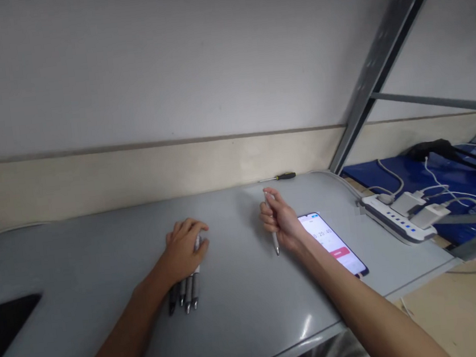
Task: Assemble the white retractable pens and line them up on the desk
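My right hand (280,219) is closed around a white and grey pen (276,243), whose tip points down toward the desk. The thumb is up at the pen's top end. On the left, my left hand (184,247) curls over several pens (187,299) lying side by side on the grey desk. Their dark and grey lower ends stick out below the palm toward me, while their upper parts are mostly hidden under the fingers. A bit of white shows between the thumb and index finger.
A lit phone (336,247) lies partly under my right forearm. A small screwdriver (283,177) rests by the wall. To the right, a power strip (397,220) holds chargers and cables beside a metal post (361,95). A black object (8,325) is at far left.
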Motion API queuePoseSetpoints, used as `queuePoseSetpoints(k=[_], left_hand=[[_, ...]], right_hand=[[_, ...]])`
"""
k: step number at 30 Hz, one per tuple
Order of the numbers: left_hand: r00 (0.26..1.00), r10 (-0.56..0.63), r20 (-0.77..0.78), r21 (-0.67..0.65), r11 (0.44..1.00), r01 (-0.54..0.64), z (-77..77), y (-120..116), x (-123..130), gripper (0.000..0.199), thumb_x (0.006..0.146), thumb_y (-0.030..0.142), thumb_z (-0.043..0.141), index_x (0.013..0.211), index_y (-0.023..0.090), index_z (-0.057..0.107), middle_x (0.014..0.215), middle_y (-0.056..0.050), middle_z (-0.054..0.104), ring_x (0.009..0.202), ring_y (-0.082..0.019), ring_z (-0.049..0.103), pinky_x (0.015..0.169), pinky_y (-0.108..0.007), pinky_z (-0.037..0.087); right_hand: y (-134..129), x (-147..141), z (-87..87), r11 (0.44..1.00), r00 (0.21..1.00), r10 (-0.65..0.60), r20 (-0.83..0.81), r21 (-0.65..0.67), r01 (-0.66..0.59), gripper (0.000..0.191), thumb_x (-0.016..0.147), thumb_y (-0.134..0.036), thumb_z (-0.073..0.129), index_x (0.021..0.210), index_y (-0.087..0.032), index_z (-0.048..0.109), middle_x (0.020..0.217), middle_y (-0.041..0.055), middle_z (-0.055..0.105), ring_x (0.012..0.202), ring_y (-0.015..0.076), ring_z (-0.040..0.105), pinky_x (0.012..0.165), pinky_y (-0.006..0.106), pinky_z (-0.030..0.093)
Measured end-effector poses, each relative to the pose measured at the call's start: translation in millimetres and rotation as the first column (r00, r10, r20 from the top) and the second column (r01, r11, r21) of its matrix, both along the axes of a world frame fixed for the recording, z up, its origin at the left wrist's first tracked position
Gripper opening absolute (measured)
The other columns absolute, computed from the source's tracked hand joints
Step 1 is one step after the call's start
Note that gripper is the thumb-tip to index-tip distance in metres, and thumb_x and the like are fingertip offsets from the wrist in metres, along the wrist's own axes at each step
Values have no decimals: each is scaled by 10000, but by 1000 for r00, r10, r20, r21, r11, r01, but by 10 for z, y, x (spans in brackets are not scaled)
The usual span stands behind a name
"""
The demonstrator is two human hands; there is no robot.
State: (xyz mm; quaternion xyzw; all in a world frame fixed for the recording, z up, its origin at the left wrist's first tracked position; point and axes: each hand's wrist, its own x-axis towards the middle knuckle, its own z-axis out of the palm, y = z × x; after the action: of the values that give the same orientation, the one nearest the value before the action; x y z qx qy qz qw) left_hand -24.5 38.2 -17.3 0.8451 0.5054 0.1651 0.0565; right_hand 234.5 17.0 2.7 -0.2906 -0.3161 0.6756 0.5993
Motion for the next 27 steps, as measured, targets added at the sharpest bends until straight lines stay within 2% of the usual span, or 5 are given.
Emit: queuePoseSetpoints(k=[8, 14, 17, 22, 27], left_hand=[[990, 128, -64, 10, 992, -128, 172, -56, 28, 306, 855, 377, 465, 1095, 221, 571, 1173, -90, 551, 1100, -311, 477, 891, -491, 387], [983, 139, -120, 99, 987, -127, 221, -66, 4, 166, 816, 350, 516, 885, 206, 563, 1018, -72, 578, 1000, -293, 487, 816, -442, 395], [983, 112, -142, 118, 988, -96, 245, -86, 6, 138, 801, 338, 533, 765, 205, 543, 916, -57, 583, 960, -283, 484, 799, -416, 379], [990, 49, -132, 65, 997, -41, 276, -132, 43, 100, 782, 268, 529, 704, 207, 536, 816, -36, 597, 916, -263, 483, 768, -375, 340], [993, -8, -121, -2, 1000, 8, 269, -158, 114, 69, 787, 231, 511, 749, 210, 564, 838, -28, 624, 931, -255, 481, 771, -368, 310]], right_hand=[[-18, -10, 16, 999, 996, -13, 86, -39, 17, 315, 838, -400, 637, 1050, -310, 422, 565, -103, 361, 419, 54, 184, 389, 163, 90], [-92, -68, 39, 999, 882, -25, 470, -21, 39, 253, 821, -416, 601, 981, -231, 538, 659, -45, 497, 524, 97, 455, 444, 195, 318], [-90, -84, 34, 991, 669, -131, 732, 71, 116, 163, 798, -339, 601, 824, -180, 580, 694, -10, 556, 615, 125, 529, 568, 243, 400], [-64, -34, 10, 973, 141, -190, 972, 167, 159, 143, 778, -260, 606, 799, -142, 685, 770, 69, 666, 704, 176, 585, 649, 283, 387], [-56, 25, -36, 970, -64, -185, 981, 193, 150, 277, 760, -193, 588, 1003, -155, 714, 869, 97, 706, 771, 204, 615, 677, 290, 393]])
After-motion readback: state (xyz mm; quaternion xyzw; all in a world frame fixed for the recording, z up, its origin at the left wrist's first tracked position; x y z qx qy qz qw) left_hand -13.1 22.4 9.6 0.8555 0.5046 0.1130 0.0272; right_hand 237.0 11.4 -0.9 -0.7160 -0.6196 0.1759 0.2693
